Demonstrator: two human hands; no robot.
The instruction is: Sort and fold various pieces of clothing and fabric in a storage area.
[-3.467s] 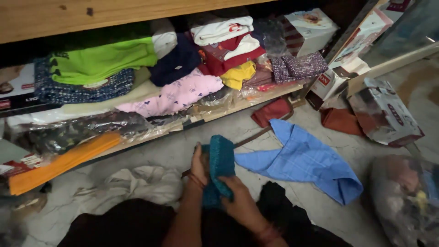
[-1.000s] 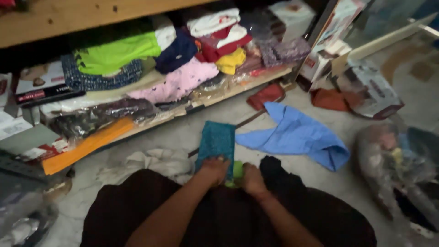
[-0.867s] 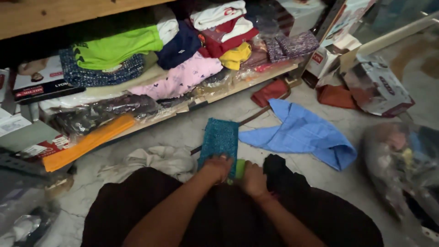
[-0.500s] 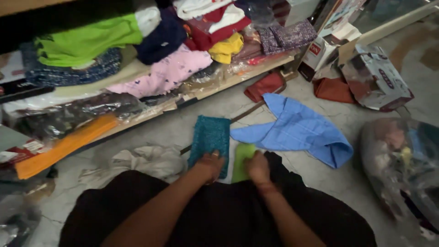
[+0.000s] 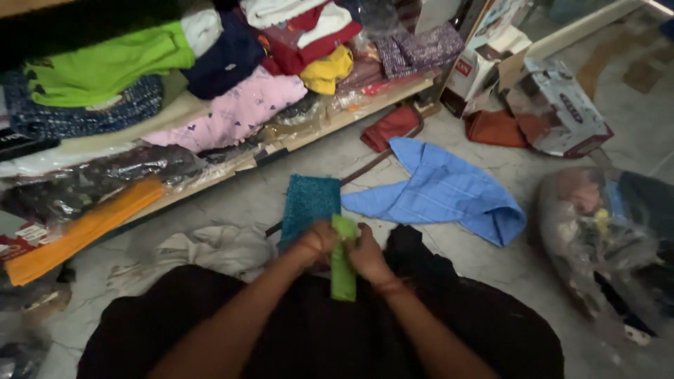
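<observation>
clearly a small green cloth (image 5: 343, 270) is being folded: it is pinched between the left hand (image 5: 317, 242) and the right hand (image 5: 366, 254), both closed on it, over the lap at the near centre. a folded teal cloth (image 5: 309, 203) lies on the floor just beyond, a blue shirt (image 5: 442, 189) to its right. judged next: the green piece must be squared and its edges matched before being laid down.

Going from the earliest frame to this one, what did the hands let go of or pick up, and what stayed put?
The teal cloth, earlier held in both hands, now lies on the floor. The left hand and right hand have taken up a green cloth. The blue shirt and shelf piles are unchanged.
</observation>
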